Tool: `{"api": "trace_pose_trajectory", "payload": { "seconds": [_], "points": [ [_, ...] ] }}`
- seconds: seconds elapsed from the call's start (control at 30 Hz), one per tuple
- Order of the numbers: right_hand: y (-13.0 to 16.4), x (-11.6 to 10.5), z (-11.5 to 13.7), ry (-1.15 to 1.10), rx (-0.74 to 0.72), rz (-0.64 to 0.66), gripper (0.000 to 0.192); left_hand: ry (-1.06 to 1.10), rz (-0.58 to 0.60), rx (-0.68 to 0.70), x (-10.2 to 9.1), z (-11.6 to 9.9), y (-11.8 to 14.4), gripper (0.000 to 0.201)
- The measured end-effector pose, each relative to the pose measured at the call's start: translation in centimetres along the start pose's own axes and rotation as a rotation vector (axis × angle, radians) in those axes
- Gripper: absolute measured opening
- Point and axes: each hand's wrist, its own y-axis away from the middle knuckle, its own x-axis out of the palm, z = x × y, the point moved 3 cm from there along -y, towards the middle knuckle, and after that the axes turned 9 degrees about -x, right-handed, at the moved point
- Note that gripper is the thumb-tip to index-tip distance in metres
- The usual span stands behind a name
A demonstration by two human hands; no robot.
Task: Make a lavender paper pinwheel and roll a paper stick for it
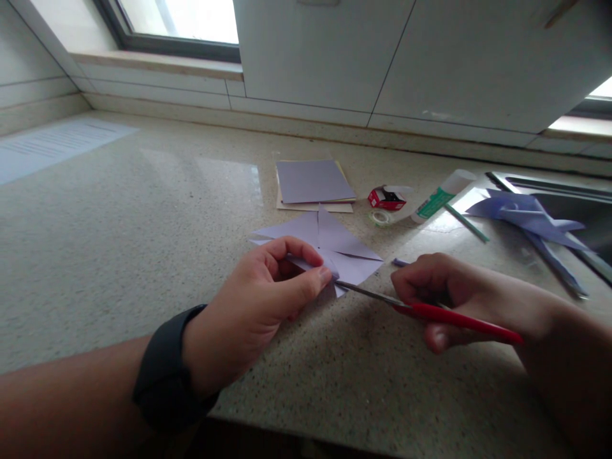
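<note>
Lilac paper (329, 245) corner under left hand (258, 306), scissors (430, 312) tip seemingly hidden

The counter (143, 210) is beige stone, speckled all over with fine dark and light grains. On it lies a pale lilac paper square (329, 245) — plain, no print, its cut flaps the same lilac on both faces. The scissors (430, 312) have bright red handles and grey steel blades. A black wristband (167, 366) circles the left wrist. Farther back, a paper stack (313, 185) shows a lilac top sheet over cream and yellow edges. The small box (386, 199) is red with white, the glue stick (442, 194) white with a green label, and the folded paper shape (526, 217) a deeper blue-violet — also unpatterned.
</note>
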Motion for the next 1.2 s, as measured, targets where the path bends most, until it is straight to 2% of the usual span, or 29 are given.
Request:
{"api": "trace_pose_trajectory", "payload": {
  "seconds": [0.23, 0.9, 1.07, 1.2],
  "points": [
    [-0.1, -0.1, -0.1, 0.034, -0.045, -0.003, 0.053, 0.014, 0.002, -0.005, 0.1, 0.0, 0.1, 0.023],
    [-0.1, 0.0, 0.4, 0.098, -0.036, 0.010, 0.053, -0.011, 0.016, 0.016, 0.1, 0.0, 0.0, 0.023],
    [0.5, -0.3, 0.8, -0.020, -0.075, 0.011, 0.053, -0.011, 0.010, 0.019, 0.1, -0.2, 0.1, 0.021],
    [1.3, -1.4, 0.8, -0.139, -0.204, -0.063, 0.047, -0.047, 0.020, 0.046, 0.2, -0.4, 0.0, 0.014]
  ]
}}
